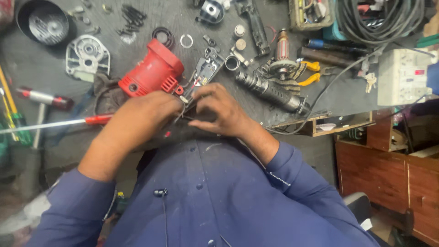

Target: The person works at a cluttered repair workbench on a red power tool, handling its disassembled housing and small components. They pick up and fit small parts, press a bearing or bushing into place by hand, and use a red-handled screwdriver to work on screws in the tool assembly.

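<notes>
At the far left of the dark tabletop [41,68] a round black bowl-shaped part [43,20] sits near the top corner, and below it a grey cast metal housing plate [87,55] lies flat. Lower down, a hammer with a red-and-silver handle [43,98] and a long screwdriver with a red grip [59,123] lie across the left edge, the screwdriver's grip running under the left forearm.

The left hand [144,116] is curled, its fingers closed around thin wires at the base of the red motor housing [153,71], which lies tilted on the tabletop just above the knuckles. A cluster of black screws [130,20] and a black ring-shaped bearing [163,36] lie above the housing.

The right hand [219,110] sits just beside the left, fingers bent and pinching at the same wires where they meet the black switch assembly [208,71], which touches the housing's lower right corner. What the fingertips hold exactly is hidden.

Further right lie a ribbed black side handle [272,91], a copper-wound armature [283,50] and yellow-handled pliers [311,73]. A coil of black cable [379,20] fills the top right, with a pale socket box [402,75] below it beside wooden drawers [393,174].
</notes>
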